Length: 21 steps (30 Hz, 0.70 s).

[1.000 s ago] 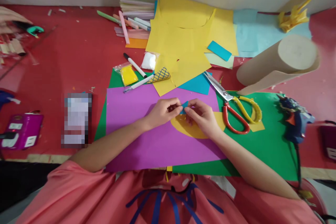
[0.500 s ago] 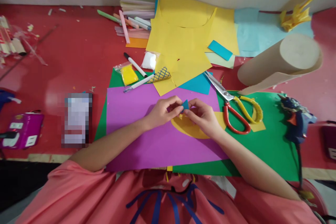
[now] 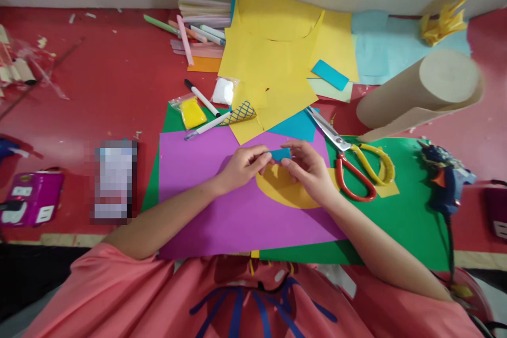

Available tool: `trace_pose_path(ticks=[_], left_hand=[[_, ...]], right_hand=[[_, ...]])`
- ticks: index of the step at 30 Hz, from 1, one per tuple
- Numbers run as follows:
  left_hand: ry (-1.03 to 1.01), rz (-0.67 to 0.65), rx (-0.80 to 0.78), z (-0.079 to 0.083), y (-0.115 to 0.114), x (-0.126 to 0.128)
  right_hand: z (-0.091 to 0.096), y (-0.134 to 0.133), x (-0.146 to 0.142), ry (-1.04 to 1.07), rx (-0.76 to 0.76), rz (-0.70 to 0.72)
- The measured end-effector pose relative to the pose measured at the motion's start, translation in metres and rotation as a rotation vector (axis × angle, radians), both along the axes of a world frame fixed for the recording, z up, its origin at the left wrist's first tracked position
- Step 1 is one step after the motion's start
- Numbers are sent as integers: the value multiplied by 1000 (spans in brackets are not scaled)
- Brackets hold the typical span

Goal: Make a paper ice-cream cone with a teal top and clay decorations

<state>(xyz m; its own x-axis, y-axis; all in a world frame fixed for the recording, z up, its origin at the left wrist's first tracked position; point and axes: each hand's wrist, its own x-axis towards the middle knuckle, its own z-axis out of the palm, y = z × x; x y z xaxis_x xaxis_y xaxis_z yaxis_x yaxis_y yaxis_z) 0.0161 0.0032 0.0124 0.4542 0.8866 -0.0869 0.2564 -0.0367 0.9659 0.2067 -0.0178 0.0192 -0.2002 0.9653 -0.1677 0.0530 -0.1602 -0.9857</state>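
Note:
A small blue paper strip [image 3: 280, 155] is pinched at its left end between the thumb and fingers of my left hand [image 3: 244, 165]. Around the strip's right end, the thumb and index finger of my right hand [image 3: 307, 166] are apart; I cannot tell whether they touch its edges. Below both hands lies a yellow rounded paper piece [image 3: 287, 190], partly covered by my right hand. It rests on a purple sheet [image 3: 206, 211], which lies over a green sheet [image 3: 412, 227]. Scissors [image 3: 344, 150] with one red and one yellow handle lie to the right.
Yellow sheets [image 3: 277, 58] lie ahead, near markers [image 3: 202, 97] and a yellow clay packet [image 3: 193, 112]. A brown paper roll [image 3: 404, 90] is at the right, beyond a blue glue gun [image 3: 449, 185]. A phone [image 3: 114, 182] lies left.
The blue paper between my hands now shows as a longer flat strip instead of a small pointed shape. My right thumb and index finger have spread apart.

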Motion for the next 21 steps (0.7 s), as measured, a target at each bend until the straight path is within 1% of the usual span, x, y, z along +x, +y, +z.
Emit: trace_pose_path(ticks=[2,5,8,10,11,13,15,18,21], left_hand=[[-3,5,-2,1,0,0],[18,-55,54,-1,-1,0],[-48,-31,181,-9,-5,0],[-128,-7,299,-15,-8,0],[-144,-18,358,-17,-8,-1],[-105,-76,435,-18,-9,-2],[-32,-112,459,-16,-8,-4],[-3,-71,498,-13,-7,-6],[-43,-18,566,-14,-5,-7]], right_hand=[[-1,0,0,53,-27,-9],[-2,2,1,132,-70,-36],[-1,5,4,210,-142,-40],[0,6,4,243,-193,-30],[0,7,5,251,-212,-25],[0,7,4,246,-233,-14],[0,7,3,236,-229,-4],[0,7,1,296,-236,7],[2,7,-2,425,-327,28]])
